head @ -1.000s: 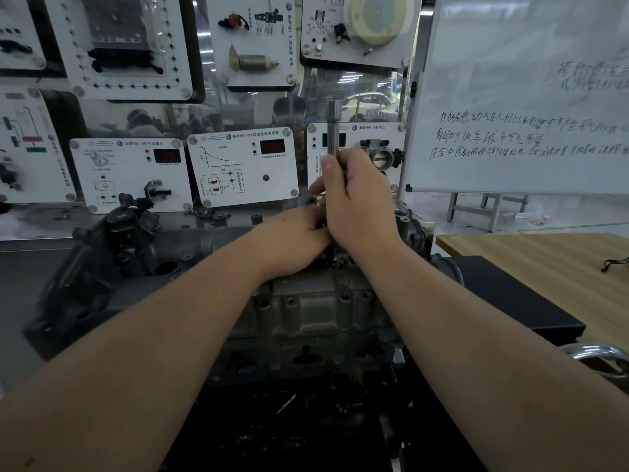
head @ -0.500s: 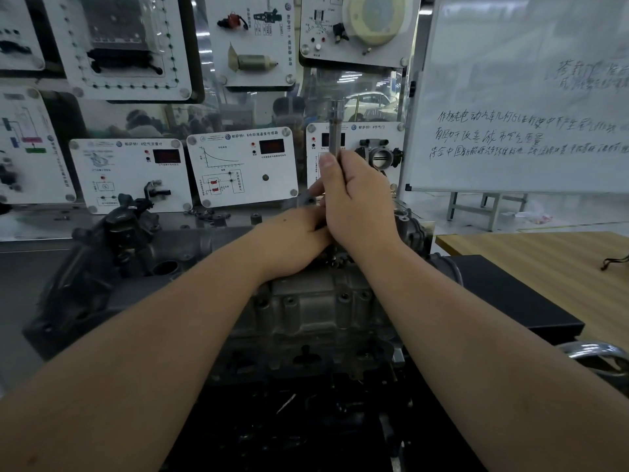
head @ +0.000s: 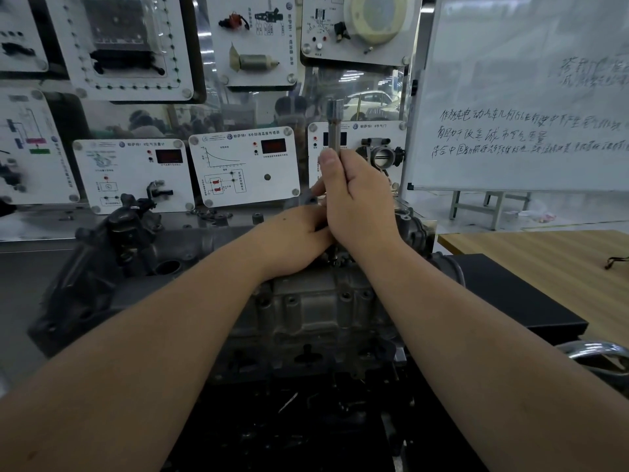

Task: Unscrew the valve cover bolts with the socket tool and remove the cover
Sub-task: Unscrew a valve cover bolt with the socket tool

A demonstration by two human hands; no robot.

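Note:
A grey engine block with its valve cover (head: pixel 211 247) stands in front of me on a dark bench. My right hand (head: pixel 357 206) grips the steel socket tool (head: pixel 335 127), which stands upright over the engine's top right part; its upper end sticks out above my thumb. My left hand (head: pixel 296 240) lies on the engine top beside the tool's lower end, its fingers hidden behind my right hand. The tool's tip and the bolt under it are hidden.
White training panels (head: pixel 243 165) with displays hang on the wall behind the engine. A whiteboard (head: pixel 524 97) stands at the right, a wooden table (head: pixel 544 264) and a black box (head: pixel 503 294) beside the engine. Loose nuts (head: pixel 211 214) lie behind the cover.
My right hand has shifted very slightly on the upright tool. The left hand and the engine have stayed put.

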